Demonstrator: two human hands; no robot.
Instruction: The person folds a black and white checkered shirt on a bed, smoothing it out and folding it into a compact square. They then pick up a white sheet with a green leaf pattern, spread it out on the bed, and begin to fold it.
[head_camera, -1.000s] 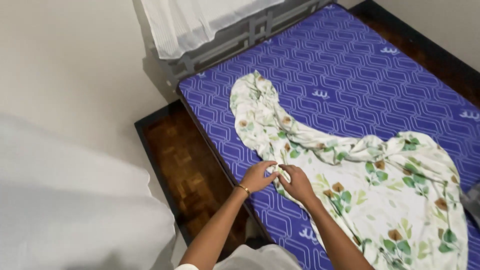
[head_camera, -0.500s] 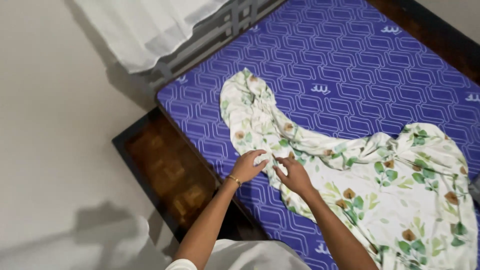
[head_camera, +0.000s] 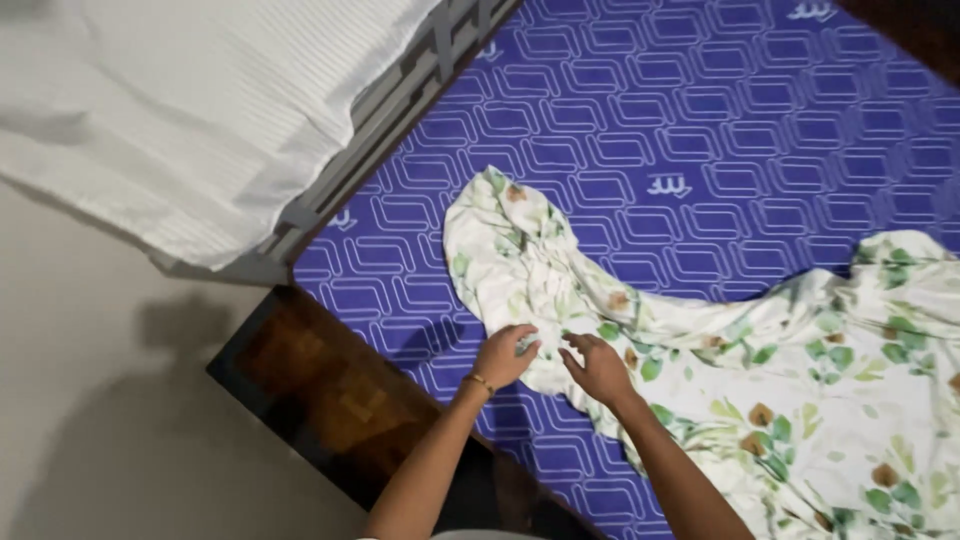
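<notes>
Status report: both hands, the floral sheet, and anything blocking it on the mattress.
Left hand pinching floral sheet edge. Right hand flat on it alongside. Sheet crumpled on blue mattress; nothing on top.

A white cotton bedsheet printed with green and brown leaves (head_camera: 700, 370) lies rumpled on a blue patterned mattress (head_camera: 700, 120). Both hands rest on its near edge — the left hand (head_camera: 503, 356) pinching the cloth, the right hand (head_camera: 598, 368) spread flat just beside it. A white ribbed blanket (head_camera: 200, 100) hangs beyond the grey bed frame (head_camera: 400, 100).
</notes>
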